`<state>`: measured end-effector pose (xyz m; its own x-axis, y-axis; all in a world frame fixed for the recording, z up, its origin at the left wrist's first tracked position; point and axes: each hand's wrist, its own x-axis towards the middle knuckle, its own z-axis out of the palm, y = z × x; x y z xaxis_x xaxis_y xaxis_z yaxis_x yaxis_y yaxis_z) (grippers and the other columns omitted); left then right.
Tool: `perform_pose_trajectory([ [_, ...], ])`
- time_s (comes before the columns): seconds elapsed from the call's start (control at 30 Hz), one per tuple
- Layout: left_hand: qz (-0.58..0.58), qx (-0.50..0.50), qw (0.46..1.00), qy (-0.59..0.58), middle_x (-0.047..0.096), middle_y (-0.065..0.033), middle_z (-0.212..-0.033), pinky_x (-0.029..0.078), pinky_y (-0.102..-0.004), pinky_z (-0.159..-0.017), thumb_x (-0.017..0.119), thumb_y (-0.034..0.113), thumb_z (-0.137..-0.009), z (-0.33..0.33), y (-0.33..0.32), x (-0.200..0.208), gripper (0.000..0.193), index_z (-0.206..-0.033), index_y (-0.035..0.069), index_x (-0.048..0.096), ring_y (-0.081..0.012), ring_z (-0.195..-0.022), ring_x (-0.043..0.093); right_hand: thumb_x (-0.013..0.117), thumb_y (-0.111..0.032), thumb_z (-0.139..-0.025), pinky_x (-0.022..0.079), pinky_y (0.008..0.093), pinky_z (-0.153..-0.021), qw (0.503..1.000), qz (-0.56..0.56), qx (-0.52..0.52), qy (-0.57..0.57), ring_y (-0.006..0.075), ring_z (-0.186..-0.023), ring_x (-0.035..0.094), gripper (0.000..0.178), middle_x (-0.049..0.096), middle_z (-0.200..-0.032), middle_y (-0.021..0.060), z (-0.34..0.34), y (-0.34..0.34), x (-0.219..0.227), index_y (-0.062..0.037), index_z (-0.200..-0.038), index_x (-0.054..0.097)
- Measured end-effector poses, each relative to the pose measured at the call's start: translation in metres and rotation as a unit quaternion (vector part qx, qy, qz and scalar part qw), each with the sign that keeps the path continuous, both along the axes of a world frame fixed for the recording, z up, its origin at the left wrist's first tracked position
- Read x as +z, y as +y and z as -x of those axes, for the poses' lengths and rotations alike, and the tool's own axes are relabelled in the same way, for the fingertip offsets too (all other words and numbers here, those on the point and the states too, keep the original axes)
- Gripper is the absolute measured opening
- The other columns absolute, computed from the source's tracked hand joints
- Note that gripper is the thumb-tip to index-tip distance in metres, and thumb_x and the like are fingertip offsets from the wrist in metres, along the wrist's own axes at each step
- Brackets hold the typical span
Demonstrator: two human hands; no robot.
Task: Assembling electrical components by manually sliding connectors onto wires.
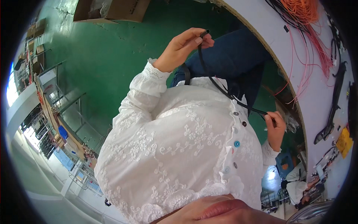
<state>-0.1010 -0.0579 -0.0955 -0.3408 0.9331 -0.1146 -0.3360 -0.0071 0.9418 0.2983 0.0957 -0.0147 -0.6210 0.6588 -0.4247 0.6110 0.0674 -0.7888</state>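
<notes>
A thin black tube (203,63) hangs in a loose curve between my two hands, in front of my white blouse and dark trousers. My left hand (181,46) is closed on one end of it, and the hollow mouth of the tube shows beyond the thumb. Farther along, my right hand (275,128) pinches the tube near the edge of the table, its fingers curled. Whatever part of the tube lies inside the right hand is hidden. A thin pink strand shows beside the tube near its middle.
At the right, a pale table (257,18) bears orange wire (300,9), pink wires (317,48), black harness parts (335,100) and a yellow piece (344,142). A cardboard box (123,11) stands on the green floor. Another person (296,188) in white sits lower right, near a blue stool (285,164).
</notes>
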Motion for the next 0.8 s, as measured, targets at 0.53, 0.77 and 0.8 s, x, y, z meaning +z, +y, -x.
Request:
perform_pose_trajectory([
  [0.53,0.095,0.130,0.969,0.190,0.066,-0.0179,-0.126,0.051,-0.0373,-0.100,0.053,0.004,-0.105,-0.005,0.000,-0.004,0.032,-0.136,-0.001,0.055,-0.0295,-0.117,0.065,0.075,-0.006,-0.090,0.038,0.0270,-0.058,0.991,-0.125,0.043,0.024,0.0123,-0.065,0.051,0.012,0.058,-0.076,0.0074,0.053,-0.022,0.041,0.0031,-0.096,0.072],
  [0.77,-0.074,-0.117,0.906,0.401,0.071,-0.0103,-0.111,0.052,-0.0373,-0.090,0.075,0.010,-0.090,-0.086,0.025,0.048,0.029,-0.119,0.006,0.070,-0.0279,-0.101,0.068,0.071,-0.009,-0.095,0.049,0.0242,-0.070,0.997,-0.021,0.003,0.076,0.0117,-0.078,0.065,0.014,0.070,-0.088,0.0066,0.090,-0.020,-0.005,0.0043,-0.099,0.073],
  [0.8,-0.114,-0.135,0.858,0.482,0.071,-0.0098,-0.104,0.054,-0.0361,-0.082,0.074,0.009,-0.091,-0.094,0.029,0.049,0.025,-0.116,0.005,0.071,-0.0259,-0.092,0.069,0.071,-0.009,-0.095,0.049,0.0242,-0.070,0.997,-0.020,-0.004,0.074,0.0117,-0.078,0.065,0.014,0.070,-0.088,0.0066,0.091,-0.020,-0.004,0.0043,-0.099,0.073],
])
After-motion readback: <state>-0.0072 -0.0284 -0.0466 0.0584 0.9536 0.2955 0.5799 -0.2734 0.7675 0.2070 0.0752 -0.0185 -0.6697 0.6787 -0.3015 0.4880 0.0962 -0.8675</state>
